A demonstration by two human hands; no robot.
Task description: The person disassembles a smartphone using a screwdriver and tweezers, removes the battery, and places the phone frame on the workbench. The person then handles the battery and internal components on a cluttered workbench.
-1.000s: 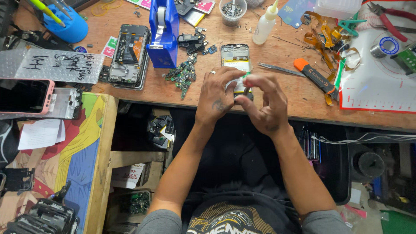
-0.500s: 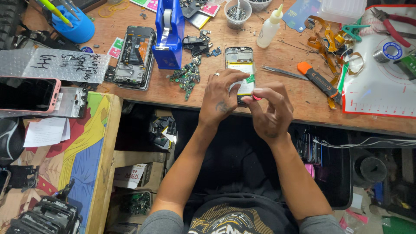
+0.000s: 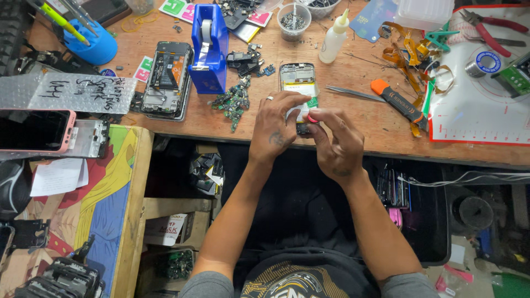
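both hands, left hand [image 3: 276, 124] and right hand [image 3: 337, 140], curl their fingers around the lower end of an opened phone [image 3: 298, 83] on the tabletop [image 3: 364, 118], hiding it. a small dark part [image 3: 302, 129] is pinched between them, too covered to identify. tweezers [image 3: 348, 92] lie just beyond the right hand.

view: head-worn, single | facing: straight down onto wooden workbench [image 3: 165, 124] edge — lap below | range: close, arm's length — no second view
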